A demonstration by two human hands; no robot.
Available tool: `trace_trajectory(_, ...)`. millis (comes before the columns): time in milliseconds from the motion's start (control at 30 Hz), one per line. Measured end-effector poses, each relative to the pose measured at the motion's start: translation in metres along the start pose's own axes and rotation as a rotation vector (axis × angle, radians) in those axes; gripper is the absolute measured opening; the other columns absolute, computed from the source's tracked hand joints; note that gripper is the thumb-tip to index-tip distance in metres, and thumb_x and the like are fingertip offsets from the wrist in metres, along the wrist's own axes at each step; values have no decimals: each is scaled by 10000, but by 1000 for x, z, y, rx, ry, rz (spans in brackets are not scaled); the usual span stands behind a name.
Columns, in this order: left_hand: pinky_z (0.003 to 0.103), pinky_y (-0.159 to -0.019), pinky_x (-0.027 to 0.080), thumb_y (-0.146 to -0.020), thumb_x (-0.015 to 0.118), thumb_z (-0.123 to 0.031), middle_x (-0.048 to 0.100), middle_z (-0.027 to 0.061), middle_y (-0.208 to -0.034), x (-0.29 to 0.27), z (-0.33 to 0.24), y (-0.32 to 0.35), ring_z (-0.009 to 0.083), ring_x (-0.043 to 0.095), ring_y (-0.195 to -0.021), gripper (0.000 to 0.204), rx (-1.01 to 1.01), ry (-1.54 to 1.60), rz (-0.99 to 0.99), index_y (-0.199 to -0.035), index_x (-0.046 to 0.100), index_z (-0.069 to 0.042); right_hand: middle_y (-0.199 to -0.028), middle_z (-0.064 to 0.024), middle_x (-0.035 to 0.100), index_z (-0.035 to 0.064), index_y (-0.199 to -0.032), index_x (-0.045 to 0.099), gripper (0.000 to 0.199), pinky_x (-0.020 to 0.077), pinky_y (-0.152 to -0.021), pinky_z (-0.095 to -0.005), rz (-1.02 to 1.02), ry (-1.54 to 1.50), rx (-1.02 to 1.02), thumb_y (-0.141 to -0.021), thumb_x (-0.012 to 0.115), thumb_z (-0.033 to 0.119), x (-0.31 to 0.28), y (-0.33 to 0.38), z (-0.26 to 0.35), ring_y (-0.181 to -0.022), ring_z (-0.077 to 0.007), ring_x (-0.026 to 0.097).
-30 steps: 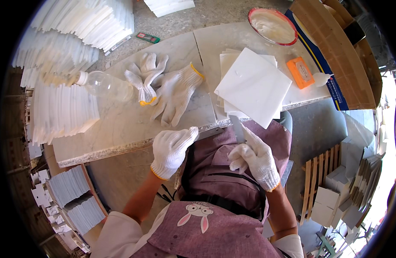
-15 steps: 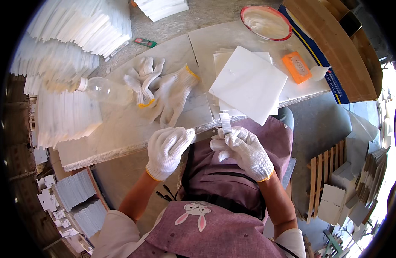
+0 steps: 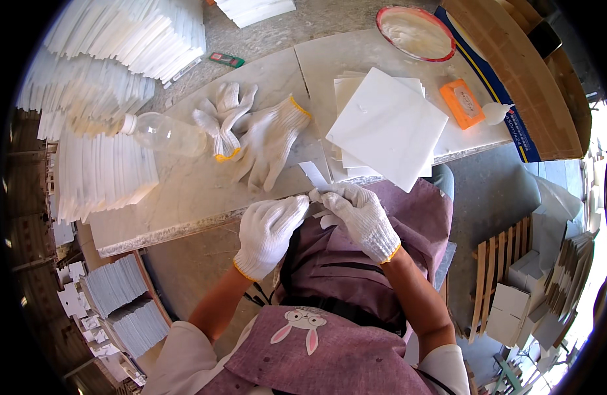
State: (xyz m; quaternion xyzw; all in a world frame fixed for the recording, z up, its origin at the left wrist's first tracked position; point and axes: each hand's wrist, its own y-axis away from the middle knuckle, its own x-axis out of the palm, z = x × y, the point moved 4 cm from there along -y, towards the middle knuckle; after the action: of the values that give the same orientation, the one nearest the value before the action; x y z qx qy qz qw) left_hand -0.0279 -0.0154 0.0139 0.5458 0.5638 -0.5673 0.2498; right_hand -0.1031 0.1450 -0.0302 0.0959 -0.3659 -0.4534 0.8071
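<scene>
Both hands wear white knitted gloves with yellow cuffs and meet in front of the table's near edge. In my right hand [image 3: 358, 214] a small flat pale strip [image 3: 313, 175] is pinched between thumb and fingers, its free end pointing up and left over the table edge. My left hand [image 3: 272, 232] is closed close beside the right fingertips, its fingers pressed together; whatever they hold, if anything, is hidden. Ahead lies a pair of spare white gloves [image 3: 264, 141]. Beyond the right hand, square white tiles [image 3: 389, 128] lie in a loose, twisted pile.
On the marble-topped table [image 3: 165, 214] are a clear plastic bottle [image 3: 165, 133], an orange box [image 3: 462, 104], a white squeeze bottle [image 3: 495, 113] and a red-rimmed bowl of white paste [image 3: 415, 36]. Tall tile stacks [image 3: 106, 178] stand left; a cardboard box [image 3: 514, 72] stands right.
My hands have come together, the left moving right and the right moving left. The strip has tilted from nearly upright to leaning left.
</scene>
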Motion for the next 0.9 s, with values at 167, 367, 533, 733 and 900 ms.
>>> trace_trajectory(167, 347, -820, 562, -848, 758, -205, 658, 184, -1107, -8, 11, 21, 229, 687, -936, 728, -728, 939, 290, -1436, 378, -5, -1068, -58, 700, -20, -1177, 656, 283, 541, -746, -226, 25, 255, -9, -981, 566, 164, -13, -13, -2, -848, -87, 638)
trace_trajectory(367, 267, -526, 550, -983, 592, -253, 678, 124, -809, 0, 6, 16, 177, 662, -583, 376, -1254, 1222, 457, -1221, 529, 31, -906, -52, 694, -30, -1086, 666, 232, 510, -689, -228, 53, 253, -74, -961, 593, 151, -1, -25, -6, -758, -88, 630)
trace_trajectory(533, 275, -463, 532, -975, 603, -239, 678, 129, -754, 15, 10, 31, 196, 653, -523, 304, -1406, 1375, 154, -1122, 562, 24, -761, -103, 664, 7, -1076, 646, 186, 505, -641, -289, -226, 547, -342, -927, 609, 113, -2, -6, 7, -666, -155, 646)
trace_trajectory(733, 300, -455, 532, -974, 601, -230, 678, 140, -758, 23, 7, 30, 216, 647, -521, 274, -1416, 1400, -112, -1096, 563, 13, -794, -100, 688, 39, -1213, 578, 270, 517, -578, -279, -334, 820, -381, -956, 526, 102, -6, 6, 8, -604, -136, 630)
trace_trajectory(900, 324, -451, 532, -973, 601, -230, 673, 148, -771, 30, 4, 26, 227, 652, -541, 280, -1447, 1437, -167, -1115, 551, 6, -788, -74, 671, 102, -1472, 416, 523, 522, -593, -273, -171, 819, -427, -956, 468, 39, -1, 5, -7, -615, -124, 617)
